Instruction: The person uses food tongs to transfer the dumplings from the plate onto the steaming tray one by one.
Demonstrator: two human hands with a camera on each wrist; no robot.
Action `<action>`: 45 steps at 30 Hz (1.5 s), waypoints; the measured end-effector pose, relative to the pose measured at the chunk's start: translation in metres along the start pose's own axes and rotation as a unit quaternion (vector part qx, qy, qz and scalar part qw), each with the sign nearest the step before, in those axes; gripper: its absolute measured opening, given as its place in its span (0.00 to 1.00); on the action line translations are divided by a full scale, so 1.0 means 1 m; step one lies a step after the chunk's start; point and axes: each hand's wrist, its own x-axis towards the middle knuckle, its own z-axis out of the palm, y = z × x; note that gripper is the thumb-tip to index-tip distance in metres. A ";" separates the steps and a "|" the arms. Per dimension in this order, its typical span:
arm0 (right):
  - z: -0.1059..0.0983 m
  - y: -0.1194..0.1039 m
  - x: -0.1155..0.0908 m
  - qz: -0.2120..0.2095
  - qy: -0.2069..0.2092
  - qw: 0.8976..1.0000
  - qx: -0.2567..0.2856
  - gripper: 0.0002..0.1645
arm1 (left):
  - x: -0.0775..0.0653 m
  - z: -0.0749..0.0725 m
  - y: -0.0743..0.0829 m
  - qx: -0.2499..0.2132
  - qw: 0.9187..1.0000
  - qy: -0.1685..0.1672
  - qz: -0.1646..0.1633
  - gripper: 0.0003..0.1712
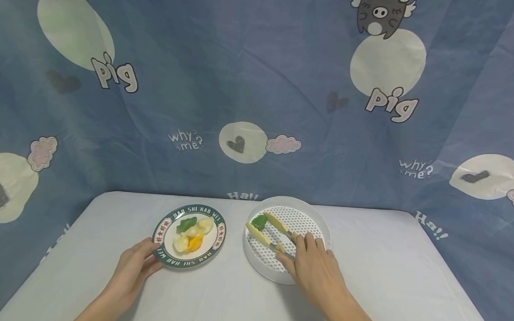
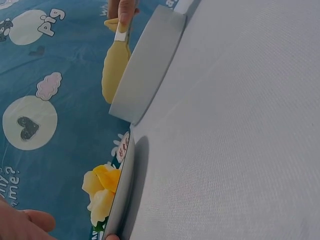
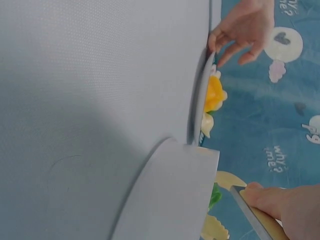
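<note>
"Green pc point(image 1: 259, 222): where's it at?"

"In the tray point(image 1: 310, 223), left part, b/w the tips of the tongs point(image 1: 260, 236). Can't tell if they're pinching it or just either side of it."

"R hand point(image 1: 314, 269)?"

"Fingers closed round the tongs, coming in from the near right. Tips are parted, w/ the pc in the gap."

"& L hand point(image 1: 130, 269)?"

"At the left rim of the plate point(image 1: 219, 235). Fingers apart, loosely bent, touching it; no firm grip AFAICT."

"What's on there?"

"Second green pc point(image 1: 186, 224), a yellow pc point(image 1: 194, 243) & approx 3 pale pcs point(image 1: 180, 243). They overlap, so the count's rough. Plate's on the tabletop point(image 1: 406, 279), left of the tray, a bit apart."

"So, progress?"

"Partway thru a transfer, I'd guess. Most pcs on the plate, just 1 visible in the tray. Direction's unclear: if plate to tray, it's early & nearly all is left; if tray to plate, that pc may be the last. R hand hides some tray floor, so can't rule out more there."

"Green pc done?"

"Not yet, I'd say: tongs are right at it."
</note>
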 end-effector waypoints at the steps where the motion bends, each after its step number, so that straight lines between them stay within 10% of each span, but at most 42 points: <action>1: 0.000 0.000 0.000 -0.001 0.003 1.000 -0.002 0.34 | 0.000 0.000 0.000 0.001 1.000 -0.001 0.000 0.47; 45: -0.007 -0.026 0.005 -0.029 -0.015 0.999 0.022 0.42 | -0.001 0.001 -0.002 0.001 1.000 0.012 0.002 0.48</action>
